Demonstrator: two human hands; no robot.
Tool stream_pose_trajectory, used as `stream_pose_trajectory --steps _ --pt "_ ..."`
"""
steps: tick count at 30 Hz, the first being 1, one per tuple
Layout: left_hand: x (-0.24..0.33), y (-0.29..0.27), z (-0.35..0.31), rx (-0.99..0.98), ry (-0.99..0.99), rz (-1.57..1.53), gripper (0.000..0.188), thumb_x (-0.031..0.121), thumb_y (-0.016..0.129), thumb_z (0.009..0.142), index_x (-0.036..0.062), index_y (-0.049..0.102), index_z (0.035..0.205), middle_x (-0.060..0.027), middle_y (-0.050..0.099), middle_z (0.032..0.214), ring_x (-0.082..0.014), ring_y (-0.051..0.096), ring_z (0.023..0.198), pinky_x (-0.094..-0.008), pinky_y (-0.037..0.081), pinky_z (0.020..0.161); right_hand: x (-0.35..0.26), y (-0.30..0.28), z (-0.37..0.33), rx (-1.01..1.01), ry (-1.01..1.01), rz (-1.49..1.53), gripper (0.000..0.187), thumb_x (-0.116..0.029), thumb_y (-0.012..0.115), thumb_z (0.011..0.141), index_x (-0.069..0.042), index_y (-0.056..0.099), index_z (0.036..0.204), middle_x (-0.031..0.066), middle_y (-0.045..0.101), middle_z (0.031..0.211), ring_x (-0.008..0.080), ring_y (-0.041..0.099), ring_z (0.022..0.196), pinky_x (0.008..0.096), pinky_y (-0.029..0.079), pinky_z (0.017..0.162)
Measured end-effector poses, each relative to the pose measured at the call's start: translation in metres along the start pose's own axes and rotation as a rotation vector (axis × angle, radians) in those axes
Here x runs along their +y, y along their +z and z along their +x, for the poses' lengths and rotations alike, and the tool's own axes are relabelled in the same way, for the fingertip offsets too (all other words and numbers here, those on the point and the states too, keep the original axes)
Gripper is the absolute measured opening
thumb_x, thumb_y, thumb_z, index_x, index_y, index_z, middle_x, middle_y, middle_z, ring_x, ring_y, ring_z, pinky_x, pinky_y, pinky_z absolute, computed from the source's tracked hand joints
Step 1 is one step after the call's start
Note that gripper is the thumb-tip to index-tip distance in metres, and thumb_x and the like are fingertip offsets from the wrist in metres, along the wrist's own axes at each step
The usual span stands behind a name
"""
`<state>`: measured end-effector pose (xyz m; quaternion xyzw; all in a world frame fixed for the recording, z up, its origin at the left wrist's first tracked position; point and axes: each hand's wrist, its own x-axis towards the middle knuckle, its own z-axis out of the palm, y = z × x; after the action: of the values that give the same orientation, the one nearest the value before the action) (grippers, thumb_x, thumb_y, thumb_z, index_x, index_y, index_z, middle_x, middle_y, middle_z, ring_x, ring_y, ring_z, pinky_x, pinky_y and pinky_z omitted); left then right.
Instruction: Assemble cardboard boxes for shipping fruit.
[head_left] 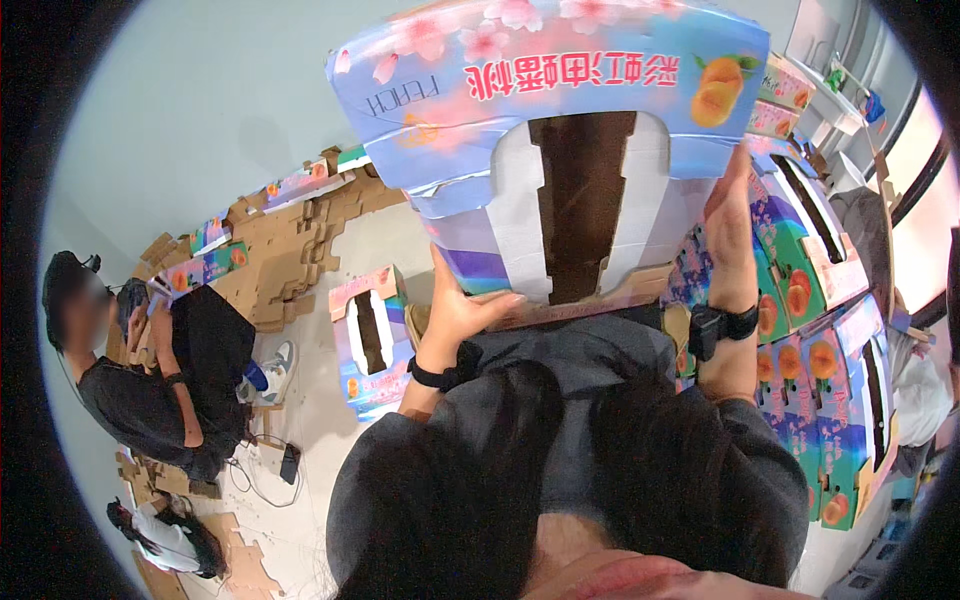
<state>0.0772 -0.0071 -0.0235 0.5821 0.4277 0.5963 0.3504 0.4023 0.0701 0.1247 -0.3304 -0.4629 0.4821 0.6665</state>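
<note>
A blue and pink cardboard fruit box (455, 125), printed with blossoms and orange fruit, is held up in front of my chest. An oblong cut-out in its facing side shows a dark brown inside. My left hand (458, 308) grips the lower left corner, thumb lying along the bottom edge and the other fingers mostly hidden behind it. On the opposite side my right hand (732, 220) presses against the box wall, its fingertips partly hidden. Each wrist wears a black band.
Similar boxes (835, 380) are stacked at my right, and one fruit box (378, 345) stands on the floor at left. Flattened brown cardboard (285, 250) lies along the wall. A person in dark clothes (150, 390) sits at left, another in white (165, 540) lower down. A cable with a black device (289, 464) lies on the floor.
</note>
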Motion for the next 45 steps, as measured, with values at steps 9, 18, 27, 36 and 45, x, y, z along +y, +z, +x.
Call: stream_pose_trajectory --steps 9,18,27,36,45 --pt "0.005 -0.003 0.000 -0.025 -0.006 0.097 0.122 0.032 0.093 0.063 -0.0029 0.014 0.149 -0.0197 0.040 0.140 -0.0274 0.046 0.128 -0.0385 0.039 0.106 0.002 0.018 -0.002 -0.176 -0.218 0.023 0.068 -0.029 0.073 0.086 -0.002 0.043 0.141 0.0070 0.057 0.127 0.0163 0.053 0.116 0.0313 0.040 0.102" --pt "0.121 -0.010 0.067 0.424 0.742 0.059 0.138 0.084 0.066 0.065 0.0096 -0.007 0.155 -0.0196 0.020 0.156 -0.0320 0.023 0.144 -0.0522 0.023 0.116 0.018 -0.008 -0.005 -0.261 -0.252 0.010 0.073 -0.041 0.070 0.087 -0.002 0.042 0.141 0.0056 0.054 0.129 0.0174 0.052 0.117 0.0350 0.041 0.102" --pt "0.131 -0.025 0.040 -0.096 0.339 -0.037 0.063 0.035 0.088 0.069 -0.0015 0.063 0.114 -0.0093 0.069 0.104 -0.0204 0.064 0.096 -0.0333 0.050 0.084 0.031 -0.032 -0.018 -0.270 -0.346 -0.050 0.076 -0.050 0.065 0.086 0.001 0.044 0.139 0.0097 0.057 0.131 0.0224 0.056 0.119 0.0368 0.044 0.101" --pt "0.128 -0.017 0.027 -0.082 0.293 -0.122 0.048 0.021 0.084 0.072 -0.0023 0.066 0.110 -0.0102 0.069 0.104 -0.0207 0.064 0.096 -0.0333 0.049 0.085 0.025 -0.031 -0.031 -0.313 -0.243 0.025 0.094 -0.052 0.079 0.076 -0.001 0.037 0.143 0.0098 0.053 0.133 0.0230 0.051 0.123 0.0388 0.039 0.105" --pt "0.114 -0.032 0.023 -0.104 0.257 -0.091 0.057 0.034 0.082 0.074 -0.0030 0.065 0.114 -0.0100 0.069 0.107 -0.0206 0.063 0.097 -0.0346 0.049 0.087 0.015 0.005 -0.036 -0.278 -0.314 -0.092 0.086 -0.055 0.068 0.082 -0.002 0.039 0.143 0.0088 0.051 0.136 0.0229 0.050 0.125 0.0392 0.039 0.105"
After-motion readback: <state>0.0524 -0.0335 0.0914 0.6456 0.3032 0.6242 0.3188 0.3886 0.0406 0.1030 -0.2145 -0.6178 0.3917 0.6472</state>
